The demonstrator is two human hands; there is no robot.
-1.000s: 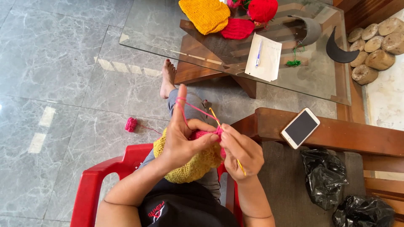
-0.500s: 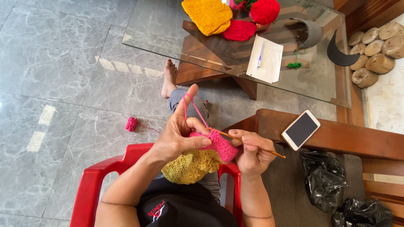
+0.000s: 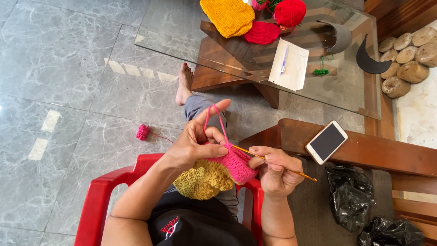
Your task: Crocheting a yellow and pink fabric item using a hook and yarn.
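A: Where was the pink and mustard-yellow crocheted piece of yarn?

B: It was over the person's lap, above the seat of the red plastic chair. The left hand pinched its pink top edge between thumb and fingers, and the forefinger was raised, with a loop of thin pink yarn strand lying over it

A: And the right hand?

B: The right hand was closed around a thin golden crochet hook. The tip of the hook touched the pink edge, just beside the left thumb

A: What lay around them?

B: A small pink ball of yarn lay on the grey marble floor, left of the person's bare foot. In front stood a low glass-topped wooden table with a yellow knitted piece, red knitted pieces, and a white paper sheet with a blue pen on it. To the right, a white smartphone with dark screen rested on a brown wooden bench edge, and black plastic bags lay near it
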